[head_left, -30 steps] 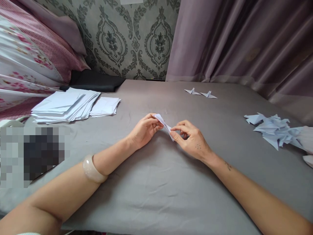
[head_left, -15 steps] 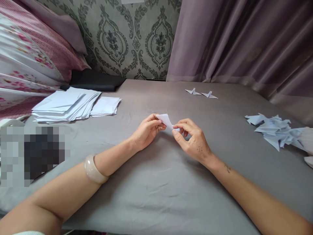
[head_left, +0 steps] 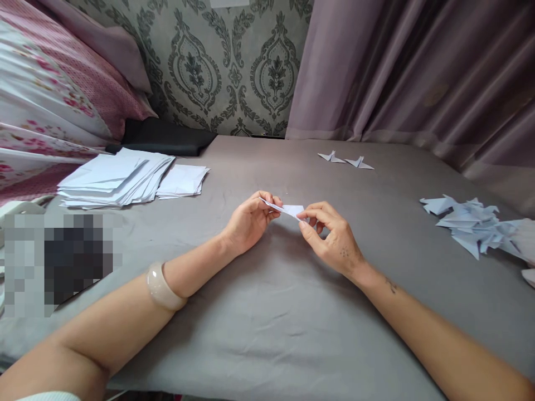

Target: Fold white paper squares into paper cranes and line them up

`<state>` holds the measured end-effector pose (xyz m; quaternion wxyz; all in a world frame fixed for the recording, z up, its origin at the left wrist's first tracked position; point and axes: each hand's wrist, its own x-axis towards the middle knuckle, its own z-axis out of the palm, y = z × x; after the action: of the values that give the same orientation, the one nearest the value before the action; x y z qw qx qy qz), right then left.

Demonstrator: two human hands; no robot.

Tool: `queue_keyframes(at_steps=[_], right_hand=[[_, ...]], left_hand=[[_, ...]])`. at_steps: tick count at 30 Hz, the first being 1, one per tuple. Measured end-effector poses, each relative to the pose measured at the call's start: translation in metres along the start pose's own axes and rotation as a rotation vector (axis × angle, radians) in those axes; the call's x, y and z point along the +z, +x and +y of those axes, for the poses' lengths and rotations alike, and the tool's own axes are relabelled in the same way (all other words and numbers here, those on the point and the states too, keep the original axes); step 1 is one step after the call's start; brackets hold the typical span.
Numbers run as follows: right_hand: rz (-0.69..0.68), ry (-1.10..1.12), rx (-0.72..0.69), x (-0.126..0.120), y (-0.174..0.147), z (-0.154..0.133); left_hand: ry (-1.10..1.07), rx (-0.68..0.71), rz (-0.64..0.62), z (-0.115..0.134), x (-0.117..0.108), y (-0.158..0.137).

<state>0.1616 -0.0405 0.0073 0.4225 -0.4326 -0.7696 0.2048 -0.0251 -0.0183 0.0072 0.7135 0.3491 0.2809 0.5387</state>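
Note:
Between my two hands, above the grey cloth, is a small piece of folded white paper (head_left: 292, 210). My left hand (head_left: 252, 223) pinches its left end between thumb and fingers. At the other end, my right hand (head_left: 330, 234) grips the lower right corner with thumb and forefinger. The paper is turned nearly edge-on, with one flap showing at the back. My fingers cover both ends, so the folds there are hidden.
Stacked white sheets (head_left: 104, 181) and a smaller pile of paper squares (head_left: 183, 181) lie to the left, by a black folded item (head_left: 167, 136). Two folded paper birds (head_left: 332, 157) sit at the back. Several more form a heap (head_left: 476, 223) at right, on the grey cloth (head_left: 284, 334).
The folded paper has tilted from showing a broad pointed face to lying nearly edge-on. Both hands keep their hold and have barely shifted.

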Motion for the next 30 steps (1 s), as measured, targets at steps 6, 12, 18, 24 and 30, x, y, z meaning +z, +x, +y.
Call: queue_keyframes(at_steps=[6, 12, 18, 24, 30], right_hand=[[0.02, -0.057, -0.005, 0.004, -0.001, 0.003], [0.007, -0.084, -0.003, 0.005, -0.001, 0.003], [-0.014, -0.075, -0.042, 0.006, -0.001, 0.002], [-0.022, -0.048, -0.039, 0.007, -0.001, 0.002], [-0.026, -0.001, -0.007, 0.008, -0.001, -0.001]], left_hand=[[0.0, -0.016, 0.016, 0.0, -0.001, 0.0], [0.032, -0.025, 0.016, -0.001, -0.001, -0.002], [-0.005, -0.076, -0.025, -0.001, 0.001, -0.002], [0.022, -0.106, -0.083, -0.002, 0.006, -0.004], [0.132, -0.061, -0.115, -0.01, 0.011, -0.008]])
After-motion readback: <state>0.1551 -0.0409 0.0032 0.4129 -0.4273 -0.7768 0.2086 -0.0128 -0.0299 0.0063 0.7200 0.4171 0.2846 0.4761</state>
